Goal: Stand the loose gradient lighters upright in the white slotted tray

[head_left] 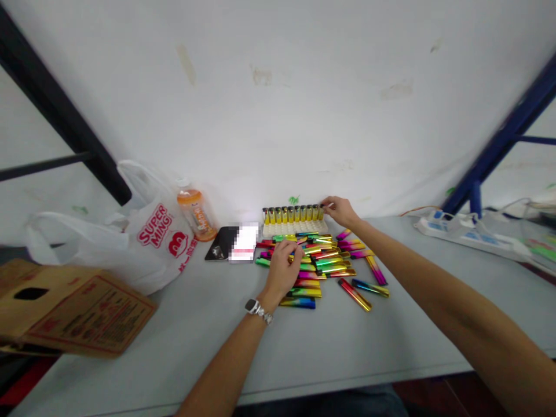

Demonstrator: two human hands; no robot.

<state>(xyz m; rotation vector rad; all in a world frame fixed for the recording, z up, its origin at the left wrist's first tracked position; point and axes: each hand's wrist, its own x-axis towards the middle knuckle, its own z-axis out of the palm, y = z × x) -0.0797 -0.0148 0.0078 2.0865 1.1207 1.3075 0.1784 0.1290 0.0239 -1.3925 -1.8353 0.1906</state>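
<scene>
A white rack stands by the wall, with a back row of upright lighters in it, gold below with dark tops. My right hand pinches the top of the lighter at the row's right end. In front of the rack lies a loose pile of shiny lighters in red, green, blue, purple and gold. My left hand, a watch on its wrist, rests over the pile's left side. Its fingers are curled and closed; what they hold is hidden.
To the left are a dark flat item, an orange-labelled bottle, a white plastic bag and a cardboard box. A power strip lies at the right below a blue post. All stand on a grey table.
</scene>
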